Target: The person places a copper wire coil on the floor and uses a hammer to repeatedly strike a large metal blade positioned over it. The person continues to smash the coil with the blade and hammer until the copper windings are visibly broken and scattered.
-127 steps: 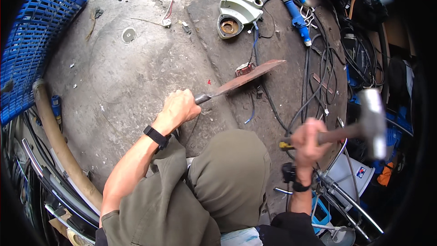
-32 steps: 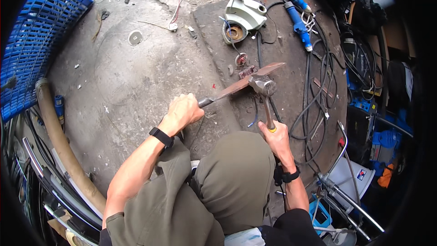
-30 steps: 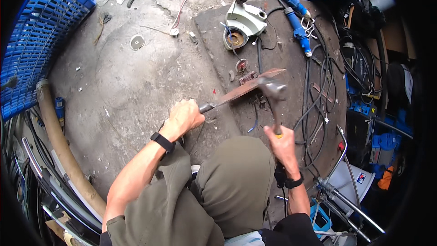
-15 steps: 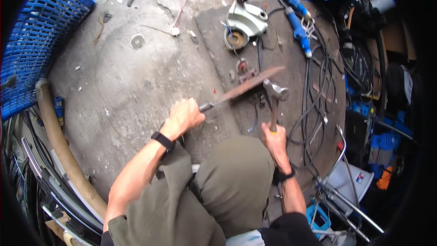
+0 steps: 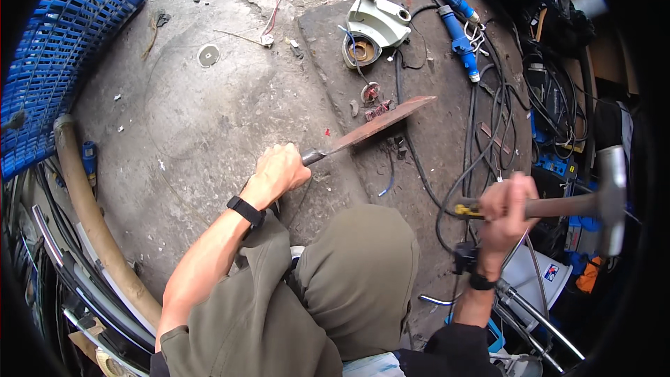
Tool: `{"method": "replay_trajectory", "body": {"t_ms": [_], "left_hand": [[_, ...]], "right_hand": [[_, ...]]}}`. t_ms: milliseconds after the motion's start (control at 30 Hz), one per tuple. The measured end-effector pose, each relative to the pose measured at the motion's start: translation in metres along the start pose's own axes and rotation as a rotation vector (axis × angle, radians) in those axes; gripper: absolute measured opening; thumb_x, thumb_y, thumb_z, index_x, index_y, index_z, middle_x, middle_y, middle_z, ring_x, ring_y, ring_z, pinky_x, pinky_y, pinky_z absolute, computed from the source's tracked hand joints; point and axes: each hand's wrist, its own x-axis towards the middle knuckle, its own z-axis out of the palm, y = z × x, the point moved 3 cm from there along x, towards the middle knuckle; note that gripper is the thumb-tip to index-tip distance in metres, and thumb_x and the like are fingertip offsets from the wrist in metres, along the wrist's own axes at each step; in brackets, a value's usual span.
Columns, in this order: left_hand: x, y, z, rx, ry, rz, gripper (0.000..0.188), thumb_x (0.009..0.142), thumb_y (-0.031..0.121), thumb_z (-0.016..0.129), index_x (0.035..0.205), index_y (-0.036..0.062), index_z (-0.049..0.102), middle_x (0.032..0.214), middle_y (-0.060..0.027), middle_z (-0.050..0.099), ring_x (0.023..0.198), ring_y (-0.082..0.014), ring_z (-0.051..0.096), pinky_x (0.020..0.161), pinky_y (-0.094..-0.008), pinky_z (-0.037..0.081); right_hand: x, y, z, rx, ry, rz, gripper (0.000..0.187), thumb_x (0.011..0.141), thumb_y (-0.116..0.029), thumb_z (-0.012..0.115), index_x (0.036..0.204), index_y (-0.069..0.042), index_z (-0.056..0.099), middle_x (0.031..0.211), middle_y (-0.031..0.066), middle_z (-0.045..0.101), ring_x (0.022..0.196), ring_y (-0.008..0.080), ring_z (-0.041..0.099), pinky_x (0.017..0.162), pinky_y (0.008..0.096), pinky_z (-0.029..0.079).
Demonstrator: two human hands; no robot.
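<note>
My left hand (image 5: 279,171) is closed round the dark handle of a rusty cleaver (image 5: 380,126). Its long reddish-brown blade points to the right and away, just off the floor or on something low; contact is hidden. Beside the blade's far edge lies a small motor part with reddish windings (image 5: 379,109). At the right, my right hand (image 5: 508,209) grips a claw-type or similar hammer (image 5: 572,206), lifted clear of the cleaver. The hammer's steel head is to the right and slightly blurred, and a yellow grip end shows left of the fist.
A pale green-grey machine housing (image 5: 380,24) lies on the floor beyond the blade. Blue plugs (image 5: 460,45) and black cables (image 5: 481,146) run along the right. A blue crate (image 5: 66,49) and a tan pipe (image 5: 91,202) stand at left; metal tubes (image 5: 537,321) lie lower right.
My right hand has swung the hammer away from the cleaver, to the right and up toward the camera. My left hand and the cleaver have stayed nearly where they were.
</note>
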Motion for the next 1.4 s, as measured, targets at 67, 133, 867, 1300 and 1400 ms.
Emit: {"method": "replay_trajectory", "body": {"t_ms": [67, 133, 867, 1300, 1400], "left_hand": [[0.004, 0.011, -0.001, -0.028, -0.038, 0.019, 0.024, 0.073, 0.009, 0.056, 0.075, -0.0121, 0.066, 0.076, -0.0388, 0.063, 0.079, -0.0519, 0.068, 0.078, -0.0544, 0.056], [0.005, 0.018, -0.003, -0.05, -0.096, 0.006, 0.023, 0.073, 0.01, 0.057, 0.075, -0.0113, 0.066, 0.078, -0.0393, 0.063, 0.081, -0.0515, 0.068, 0.078, -0.0553, 0.055], [0.004, 0.01, 0.003, 0.011, -0.06, -0.025, 0.026, 0.071, 0.012, 0.061, 0.081, -0.0097, 0.071, 0.082, -0.0357, 0.067, 0.085, -0.0501, 0.07, 0.081, -0.0523, 0.057], [0.0, 0.005, -0.005, -0.031, -0.065, -0.026, 0.025, 0.072, 0.009, 0.056, 0.077, -0.0116, 0.068, 0.08, -0.0389, 0.064, 0.083, -0.0511, 0.069, 0.081, -0.0532, 0.055], [-0.001, 0.002, -0.006, -0.046, -0.067, -0.014, 0.024, 0.071, 0.009, 0.056, 0.075, -0.011, 0.068, 0.078, -0.0389, 0.063, 0.081, -0.0516, 0.068, 0.079, -0.054, 0.055]], "right_hand": [[-0.04, 0.08, -0.006, -0.393, -0.05, 0.166, 0.022, 0.1, -0.013, 0.059, 0.082, -0.002, 0.057, 0.052, 0.003, 0.045, 0.045, 0.013, 0.042, 0.044, 0.033, 0.033], [-0.08, 0.17, -0.016, -0.633, -0.315, 0.613, 0.028, 0.095, -0.016, 0.069, 0.076, 0.003, 0.06, 0.054, 0.0076, 0.05, 0.051, 0.0158, 0.048, 0.052, 0.0389, 0.039], [-0.071, 0.174, -0.002, -0.657, -0.301, 0.453, 0.039, 0.095, -0.026, 0.071, 0.07, 0.001, 0.056, 0.054, 0.0077, 0.048, 0.054, 0.0114, 0.044, 0.051, 0.0358, 0.038], [0.024, -0.007, -0.007, -0.178, 0.015, 0.076, 0.033, 0.102, -0.015, 0.06, 0.072, -0.009, 0.048, 0.051, -0.0042, 0.038, 0.04, 0.0055, 0.036, 0.038, 0.025, 0.028], [-0.001, 0.027, 0.014, -0.169, 0.038, 0.138, 0.036, 0.103, -0.015, 0.056, 0.07, -0.005, 0.049, 0.051, -0.0025, 0.042, 0.041, 0.0087, 0.038, 0.041, 0.027, 0.03]]}}
